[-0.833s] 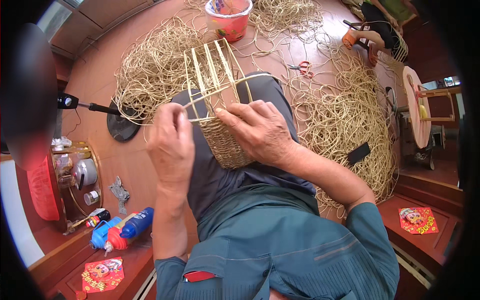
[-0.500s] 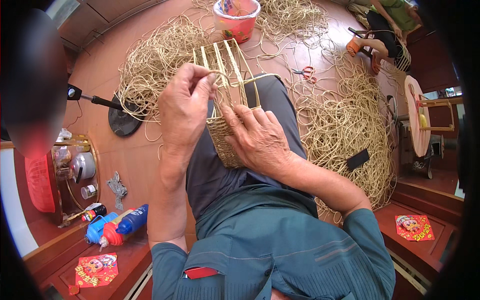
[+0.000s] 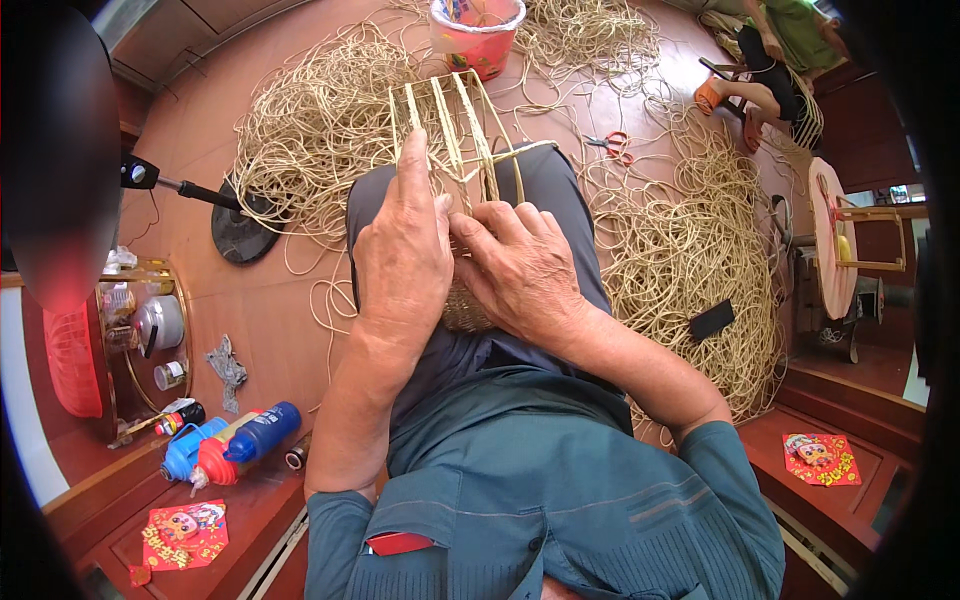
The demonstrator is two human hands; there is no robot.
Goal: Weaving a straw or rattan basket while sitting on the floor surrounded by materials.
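Observation:
A half-woven straw-rope basket [image 3: 465,308] rests on my lap between my thighs. Its long bare upright strands [image 3: 443,120] reach away from me toward the floor, and a loose strand [image 3: 520,150] crosses them. My left hand [image 3: 402,262] lies against the basket's left side, index finger stretched out along the strands and thumb raised; its other fingers are hidden. On the right, my right hand [image 3: 525,265] grips the woven edge with bent fingers, the thumb tucked underneath. Both hands cover much of the weave.
Heaps of straw rope [image 3: 690,270] spread over the floor beside red-handled scissors [image 3: 612,147], a black flat object [image 3: 712,319] and a red bucket [image 3: 478,45]. A black round stand base [image 3: 245,225] and flasks [image 3: 265,432] are left. Another person [image 3: 770,85] sits far right.
My left hand has come down and right, from pinching a strand to lying along the basket with its index finger extended. My right hand stays on the weave, its fingers more bent.

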